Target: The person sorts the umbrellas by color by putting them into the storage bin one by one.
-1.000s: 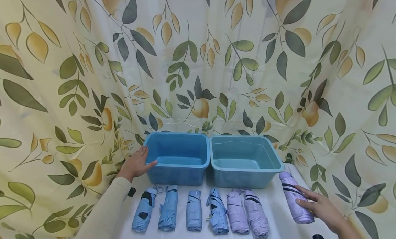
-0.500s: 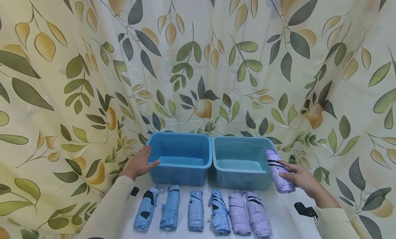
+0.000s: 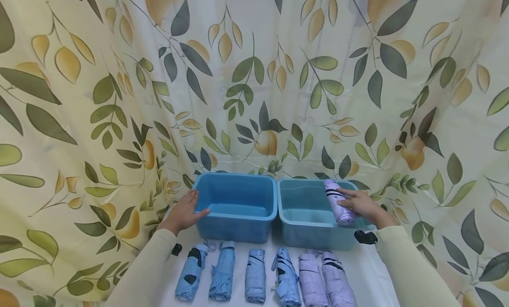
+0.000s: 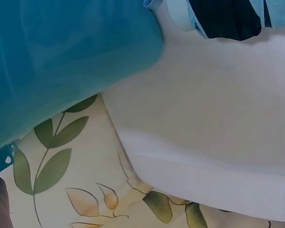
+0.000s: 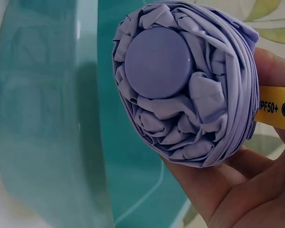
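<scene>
My right hand [image 3: 363,206] grips a folded lavender umbrella [image 3: 338,204] with black stripes, tilted over the right part of the teal bin [image 3: 314,234]. In the right wrist view, the round lavender end cap [image 5: 158,62] and a yellow tag [image 5: 274,107] show, with fingers and thumb curled round the rolled cloth. My left hand [image 3: 184,213] rests on the left rim of the blue bin [image 3: 238,229], its fingers fairly straight. Only a bit of a finger [image 4: 1,202] appears at the left wrist view's edge. The inside of the blue bin holds nothing visible.
Several folded blue umbrellas [image 3: 256,276] and two lavender umbrellas [image 3: 312,278] lie in a row on the white table [image 3: 371,271] in front of the bins. A leaf-patterned curtain [image 3: 262,99] hangs close behind and on both sides.
My right hand has carried the lavender umbrella left and up from the table's right side to over the teal bin. The left hand stays at the blue bin's rim.
</scene>
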The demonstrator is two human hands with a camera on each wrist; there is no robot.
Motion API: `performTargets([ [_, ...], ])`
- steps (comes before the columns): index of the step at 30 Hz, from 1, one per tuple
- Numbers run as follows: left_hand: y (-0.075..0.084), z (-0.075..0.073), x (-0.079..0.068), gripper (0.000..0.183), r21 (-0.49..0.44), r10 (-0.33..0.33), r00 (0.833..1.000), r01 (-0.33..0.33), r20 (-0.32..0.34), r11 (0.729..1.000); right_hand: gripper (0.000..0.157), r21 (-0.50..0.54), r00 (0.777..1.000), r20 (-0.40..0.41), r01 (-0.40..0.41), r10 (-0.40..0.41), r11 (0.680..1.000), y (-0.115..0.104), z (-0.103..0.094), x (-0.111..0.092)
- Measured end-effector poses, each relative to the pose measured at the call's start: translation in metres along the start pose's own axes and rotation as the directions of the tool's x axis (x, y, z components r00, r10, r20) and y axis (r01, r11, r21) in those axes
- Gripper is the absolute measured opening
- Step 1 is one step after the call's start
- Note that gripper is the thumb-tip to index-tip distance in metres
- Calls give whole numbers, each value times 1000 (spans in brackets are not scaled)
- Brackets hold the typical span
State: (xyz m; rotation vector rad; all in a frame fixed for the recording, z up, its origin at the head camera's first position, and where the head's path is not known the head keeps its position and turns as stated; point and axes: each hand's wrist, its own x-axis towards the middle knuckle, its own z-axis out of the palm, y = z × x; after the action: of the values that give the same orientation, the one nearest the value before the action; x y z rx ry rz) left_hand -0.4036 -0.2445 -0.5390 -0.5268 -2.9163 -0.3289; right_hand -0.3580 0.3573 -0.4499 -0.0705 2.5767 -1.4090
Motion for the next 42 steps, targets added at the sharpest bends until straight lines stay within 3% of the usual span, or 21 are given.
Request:
performTargets([
  [8,4,1,0,102,4,-7,1000,7,-19,1000,67,32,998,12,-66,66,997,5,21,40],
  [17,2,7,-5,97,20,-8,1000,8,-30,1000,62,50,985,80,-159,155,986,13,50,63],
  [22,-1,7,-3,99,38,-13,1000,14,-23,999,58,-62,979,93,-177,182,982,15,57,75],
  [31,-1,7,0,97,16,3,999,-2,-35,1000,44,-295,978,169,-69,124,953,22,68,93],
  [42,1,5,0,98,26,-21,999,22,-25,999,16,-405,969,212,-33,129,914,16,72,96],
])
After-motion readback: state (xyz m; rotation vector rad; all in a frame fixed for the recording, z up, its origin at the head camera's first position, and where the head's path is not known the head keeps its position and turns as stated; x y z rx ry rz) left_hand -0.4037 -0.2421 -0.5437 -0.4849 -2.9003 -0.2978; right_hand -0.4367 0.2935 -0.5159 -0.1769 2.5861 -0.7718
